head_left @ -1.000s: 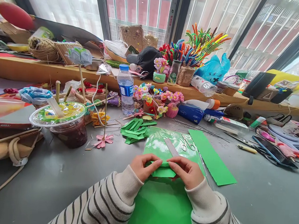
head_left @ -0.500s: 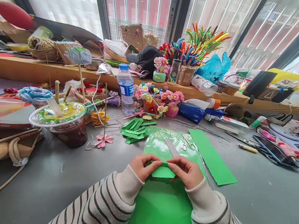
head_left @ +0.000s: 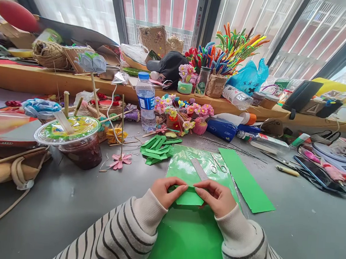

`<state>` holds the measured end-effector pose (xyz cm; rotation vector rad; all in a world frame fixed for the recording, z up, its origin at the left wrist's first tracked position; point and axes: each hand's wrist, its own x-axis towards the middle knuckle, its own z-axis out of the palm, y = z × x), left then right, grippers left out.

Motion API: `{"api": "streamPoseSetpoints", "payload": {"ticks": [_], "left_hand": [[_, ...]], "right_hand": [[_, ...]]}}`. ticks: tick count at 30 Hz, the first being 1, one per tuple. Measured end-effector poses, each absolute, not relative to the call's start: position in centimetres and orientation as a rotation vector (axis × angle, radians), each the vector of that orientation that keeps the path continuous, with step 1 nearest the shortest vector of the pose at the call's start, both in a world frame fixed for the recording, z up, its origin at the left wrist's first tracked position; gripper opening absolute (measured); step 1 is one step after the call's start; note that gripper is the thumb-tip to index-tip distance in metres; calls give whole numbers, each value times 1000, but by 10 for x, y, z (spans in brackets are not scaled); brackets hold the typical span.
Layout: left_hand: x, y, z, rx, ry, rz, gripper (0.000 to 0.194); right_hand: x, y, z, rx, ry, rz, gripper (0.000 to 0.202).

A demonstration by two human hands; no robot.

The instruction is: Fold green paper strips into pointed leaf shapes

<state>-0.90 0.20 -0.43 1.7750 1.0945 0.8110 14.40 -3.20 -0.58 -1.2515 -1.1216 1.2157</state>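
Note:
A small folded piece of green paper [head_left: 190,197] is pinched at its upper edge between both hands. My left hand [head_left: 169,191] grips its left end with thumb and fingers, and my right hand [head_left: 215,196] grips the right end. Below them lies a large green sheet [head_left: 188,236]. Just beyond the hands, a clear plastic packet [head_left: 179,161] bears a grey ruler [head_left: 198,169] and scissors [head_left: 217,164]. A long green strip [head_left: 247,183] lies to the right. Several folded green pieces [head_left: 157,150] are heaped to the left of the packet.
A lidded drink cup [head_left: 82,151], a pink paper flower [head_left: 120,161] and a water bottle [head_left: 145,102] stand on the left side. A phone [head_left: 319,175] lies at right. Craft flowers [head_left: 181,112] and a crowded wooden ledge [head_left: 119,89] line the back.

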Motion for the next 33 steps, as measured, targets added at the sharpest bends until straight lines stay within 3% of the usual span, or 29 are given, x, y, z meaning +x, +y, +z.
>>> {"api": "streamPoseSetpoints", "payload": {"ticks": [6,20,33], "left_hand": [[-7,1,-7,1787,1105,917,20],[-7,-5,1,2072,982,945,17],[-7,-3,0,1971,1051,968,16]], "right_hand": [[146,-32,-5,-1284,-1169,1198,20],[147,-35,2,-1414,-1577,750,16],[153,-32,3,-1536,-1299,994,18]]}}
